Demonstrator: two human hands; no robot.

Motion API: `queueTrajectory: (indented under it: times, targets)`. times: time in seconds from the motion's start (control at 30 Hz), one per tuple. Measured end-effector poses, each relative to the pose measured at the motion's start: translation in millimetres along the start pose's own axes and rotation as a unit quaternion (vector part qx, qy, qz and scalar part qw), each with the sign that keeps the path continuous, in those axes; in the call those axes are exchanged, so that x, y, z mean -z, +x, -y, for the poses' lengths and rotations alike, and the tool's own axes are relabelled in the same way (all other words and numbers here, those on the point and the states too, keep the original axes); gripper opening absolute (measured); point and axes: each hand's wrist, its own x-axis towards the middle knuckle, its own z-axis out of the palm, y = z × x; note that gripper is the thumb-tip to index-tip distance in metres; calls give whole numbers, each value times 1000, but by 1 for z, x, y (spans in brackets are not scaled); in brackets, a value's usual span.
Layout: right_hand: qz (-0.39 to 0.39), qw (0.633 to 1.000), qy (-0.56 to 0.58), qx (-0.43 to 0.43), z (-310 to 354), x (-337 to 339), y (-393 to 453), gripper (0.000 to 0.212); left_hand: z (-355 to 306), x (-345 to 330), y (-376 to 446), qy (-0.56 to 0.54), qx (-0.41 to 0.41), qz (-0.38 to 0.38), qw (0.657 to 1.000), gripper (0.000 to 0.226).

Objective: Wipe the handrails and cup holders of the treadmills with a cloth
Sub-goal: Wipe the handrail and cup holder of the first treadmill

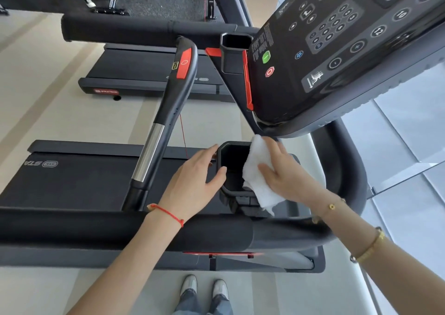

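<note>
Currently, step in hand: wiping of the near cup holder [232, 167], judged from cloth position.
Cloth location: white cloth [258, 170] draped over the right rim of the cup holder, one end hanging below toward the front bar [120, 228], upper end near the console [337, 56] underside.
Right hand: right hand [286, 172] pressed flat on the cloth, fingers straight and spread, no pinch visible.
Left hand: left hand [195, 179] resting against the left rim of the cup holder, fingers relaxed and apart, thumb at the rim edge, nothing clamped.
Cloth handling: soft, light, limp; likely to bunch or slide under a flat palm. Best taken by a gathered fold under the fingertips before pushing into the pocket.
Cup holder handling: rigid black plastic, fixed to the frame; bracing at the rim adequate.
Remaining surfaces: side handrail [166, 112] with chrome section, second cup holder [234, 42] farther back; state of wiping not determinable.
</note>
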Motion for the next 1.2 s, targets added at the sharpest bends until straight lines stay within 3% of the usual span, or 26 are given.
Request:
queueTrajectory:
  times: [0.13, 0.23, 0.37, 0.5, 0.67, 0.87, 1.0, 1.1, 1.2]
  targets:
    - [55, 984, -115, 125, 5, 15, 30, 53, -2, 0, 0, 6, 7, -3, 1000, 59]
    - [69, 965, -197, 161, 23, 14, 48, 40, -3, 1, 0, 4, 8, -8, 1000, 56]
    - [57, 961, -181, 201, 35, 5, 47, 28, -4, 0, -1, 0, 14, -15, 1000, 52]
    - [36, 970, -173, 165, 10, 9, 40, 42, -5, 1, -1, -6, 13, -2, 1000, 53]
    - [55, 988, -85, 118, -16, 12, 19, 65, -8, 3, -1, -1, 14, 2, 1000, 56]
    - [50, 967, -170, 186, 16, 4, 50, 51, -7, 1, -1, 0, 15, -5, 1000, 54]
    - [61, 967, -158, 190, 30, 1, 55, 43, -7, 1, -2, 2, 15, -11, 1000, 48]
    - [30, 969, -189, 155, 13, 4, 41, 52, -5, 1, -1, 1, 11, -7, 1000, 53]
    - [14, 992, -93, 84, -1, 4, 15, 70, -4, 1, -1, 1, 7, 1, 1000, 55]
